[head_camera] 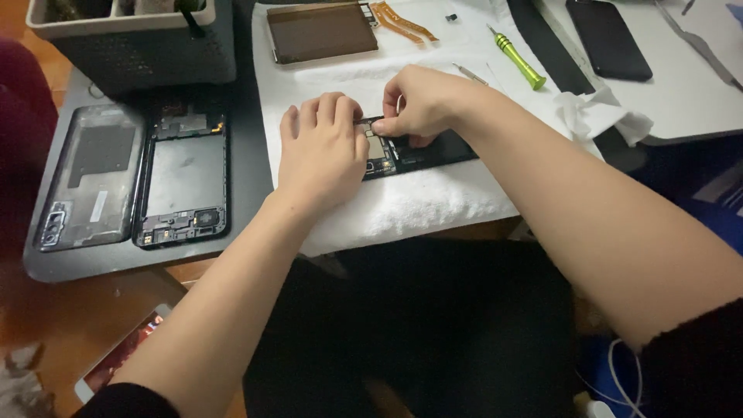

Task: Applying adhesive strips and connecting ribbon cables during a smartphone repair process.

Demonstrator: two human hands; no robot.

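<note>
An opened black phone body lies on a white towel, its circuit board exposed at the left end. My left hand rests on that left end, fingers curled down over the board. My right hand reaches in from the right and pinches a small part on the board with thumb and forefinger, just beside my left fingertips. What lies under the fingers is hidden.
A phone back cover and a second opened phone frame lie on a dark mat at left. A grey basket stands behind. A brown panel, orange flex cables, green screwdriver, crumpled tissue and black phone lie beyond.
</note>
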